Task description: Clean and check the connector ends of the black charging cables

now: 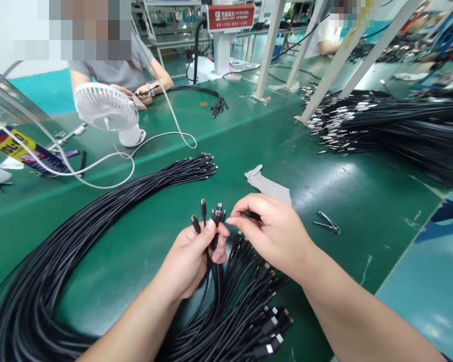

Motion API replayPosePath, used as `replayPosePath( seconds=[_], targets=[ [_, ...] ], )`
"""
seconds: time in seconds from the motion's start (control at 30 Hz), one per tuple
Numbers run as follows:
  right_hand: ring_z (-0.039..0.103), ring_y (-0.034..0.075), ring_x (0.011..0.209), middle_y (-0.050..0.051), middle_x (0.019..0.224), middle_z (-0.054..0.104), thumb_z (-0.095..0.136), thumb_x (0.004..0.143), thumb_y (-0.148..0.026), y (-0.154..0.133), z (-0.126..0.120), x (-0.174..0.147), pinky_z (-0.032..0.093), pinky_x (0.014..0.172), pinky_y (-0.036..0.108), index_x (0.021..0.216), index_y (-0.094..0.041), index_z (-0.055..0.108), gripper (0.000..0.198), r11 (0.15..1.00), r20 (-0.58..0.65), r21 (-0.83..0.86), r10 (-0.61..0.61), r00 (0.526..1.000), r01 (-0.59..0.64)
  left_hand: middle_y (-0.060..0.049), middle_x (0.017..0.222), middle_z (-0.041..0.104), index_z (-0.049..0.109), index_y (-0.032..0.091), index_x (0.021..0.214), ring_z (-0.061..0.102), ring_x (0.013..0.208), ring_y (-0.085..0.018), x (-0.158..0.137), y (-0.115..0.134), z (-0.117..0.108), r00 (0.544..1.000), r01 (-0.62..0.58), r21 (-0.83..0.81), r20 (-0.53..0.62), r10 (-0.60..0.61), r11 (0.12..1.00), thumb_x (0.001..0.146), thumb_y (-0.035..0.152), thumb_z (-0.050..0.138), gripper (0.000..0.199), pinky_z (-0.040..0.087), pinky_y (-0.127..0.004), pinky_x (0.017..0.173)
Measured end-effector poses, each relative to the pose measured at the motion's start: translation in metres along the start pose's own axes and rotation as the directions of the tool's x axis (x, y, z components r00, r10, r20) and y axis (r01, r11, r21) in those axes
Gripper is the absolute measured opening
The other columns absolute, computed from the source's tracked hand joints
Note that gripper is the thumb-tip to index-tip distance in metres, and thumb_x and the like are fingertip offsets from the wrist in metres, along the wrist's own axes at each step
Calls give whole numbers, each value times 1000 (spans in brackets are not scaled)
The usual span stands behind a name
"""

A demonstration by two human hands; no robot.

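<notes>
Cables [98,221] sweep in a long black bundle across the green table [324,176], from the far ends near the middle of the bench round to your left and back under your forearms, where a second fan of plugs [264,322] lies just below your wrists. Beyond it sit a white desk fan [105,108] and, to the right, another heap of cables [392,125], well apart from your work.

Your left hand [191,259] is closed round a small handful of cable ends [209,216], thumb pressed over them so the plugs stand upright above the fist. Keep that grip firm but low on the cords, so the tips stay level and easy to count.

Your right hand [272,231] is just beside them, thumb and forefinger pinched together on one thin black end at the tip of the handful; whether it grips a plug or only the cord, you cannot tell. Work one end at a time, drawing it clear of its neighbours.

Small metal tweezers [326,222] lie on the table near your right hand, untouched.
</notes>
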State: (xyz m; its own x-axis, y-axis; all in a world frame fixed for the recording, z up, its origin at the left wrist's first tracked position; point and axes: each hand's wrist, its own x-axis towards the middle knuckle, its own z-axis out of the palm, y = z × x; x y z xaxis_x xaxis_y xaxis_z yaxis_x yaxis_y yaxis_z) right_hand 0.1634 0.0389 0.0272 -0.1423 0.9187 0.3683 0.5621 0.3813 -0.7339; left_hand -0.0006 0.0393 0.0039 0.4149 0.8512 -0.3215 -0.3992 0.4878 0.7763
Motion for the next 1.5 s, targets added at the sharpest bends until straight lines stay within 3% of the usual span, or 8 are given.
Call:
replayPosePath(
  seconds=[0.3,0.43,0.53,1.0,1.23,1.5],
  targets=[
    [59,11,59,-2,64,64,55,91,-21,0,0,2,42,55,22,75,-18,61,18,1000,-3,-12,23,1000,-23,1,59,51,70,12,74,41,49,-6,-1,1,0,999,27,-45,48,-25,999,79,36,71,25,35,-22,50],
    [62,12,67,0,78,68,58,89,-18,0,2,0,46,60,22,85,-18,65,8,998,-47,66,-11,999,14,1,59,51,71,12,74,42,48,-6,0,0,-1,999,20,-35,48,-18,999,78,38,71,26,35,-22,50],
    [63,13,78,3,87,68,55,89,-13,0,2,1,49,70,23,93,-17,67,13,993,-24,88,-72,997,74,1,60,53,71,12,76,43,48,-6,0,0,-1,999,6,-9,33,-5,1000,77,38,72,26,35,-22,49],
    [62,12,76,1,82,67,57,88,-9,7,2,3,50,69,24,89,-17,68,13,979,4,97,-181,983,180,2,55,51,68,13,65,42,48,-6,1,-2,-3,998,-28,142,-47,35,989,71,37,78,27,34,-22,49],
    [62,13,76,3,83,67,56,88,-11,10,-1,3,49,68,25,89,-16,68,13,984,75,37,-178,981,175,2,50,50,62,13,56,40,51,-8,3,-5,-11,992,-74,353,-69,105,933,74,34,75,30,34,-23,52],
    [59,12,71,2,80,64,54,85,-8,8,0,3,45,63,23,86,-16,64,13,993,-7,5,-118,993,118,3,50,51,60,14,54,41,50,-7,3,-6,-10,986,-70,336,-118,115,939,72,34,76,32,33,-23,52]
  ],
)
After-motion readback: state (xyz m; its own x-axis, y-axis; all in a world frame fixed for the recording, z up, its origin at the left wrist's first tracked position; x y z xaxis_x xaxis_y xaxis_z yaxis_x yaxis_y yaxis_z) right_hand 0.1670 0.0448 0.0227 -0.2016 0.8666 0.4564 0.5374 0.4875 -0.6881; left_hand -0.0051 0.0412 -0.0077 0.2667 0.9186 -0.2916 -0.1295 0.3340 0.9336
